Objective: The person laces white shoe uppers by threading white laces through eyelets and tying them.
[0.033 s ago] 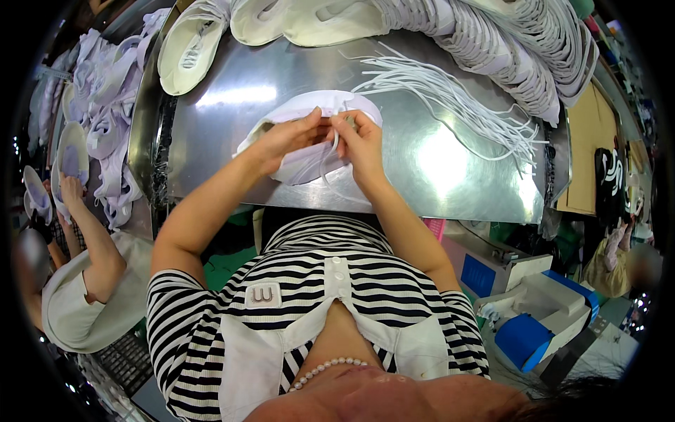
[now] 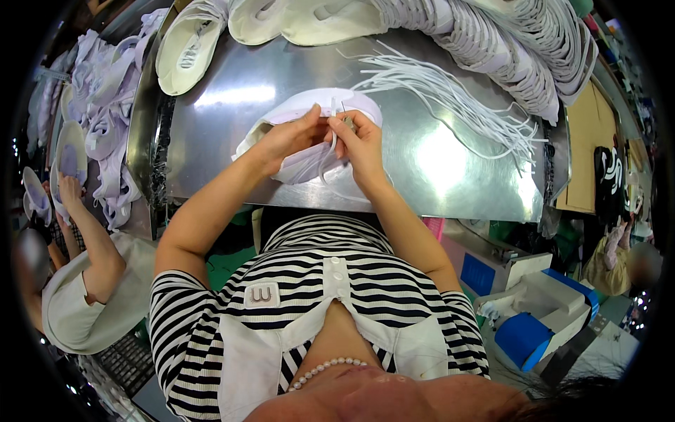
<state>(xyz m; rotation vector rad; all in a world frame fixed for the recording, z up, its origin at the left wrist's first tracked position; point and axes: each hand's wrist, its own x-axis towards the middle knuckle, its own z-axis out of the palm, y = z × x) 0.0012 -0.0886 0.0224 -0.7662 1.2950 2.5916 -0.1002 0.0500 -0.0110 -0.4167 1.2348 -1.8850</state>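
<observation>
A white shoe upper (image 2: 299,104) lies tilted on the shiny metal table, under both hands. My left hand (image 2: 292,138) is closed on the upper, its thumb along the edge near the lace holes and its fingers partly hidden inside. Against it, my right hand (image 2: 361,144) pinches a white shoelace (image 2: 323,169) between thumb and fingers. One stretch of that lace loops down below the hands toward the table's near edge. A short lace end shows above the fingertips. Exactly how the lace runs through the holes is hidden by my fingers.
A bundle of loose white laces (image 2: 450,98) lies right of the upper on the metal table (image 2: 211,155). Stacked white uppers (image 2: 485,56) line the far side, one laced upper (image 2: 190,53) at far left. A co-worker's arm (image 2: 91,232) reaches among uppers at left. A blue-and-white machine (image 2: 541,316) stands lower right.
</observation>
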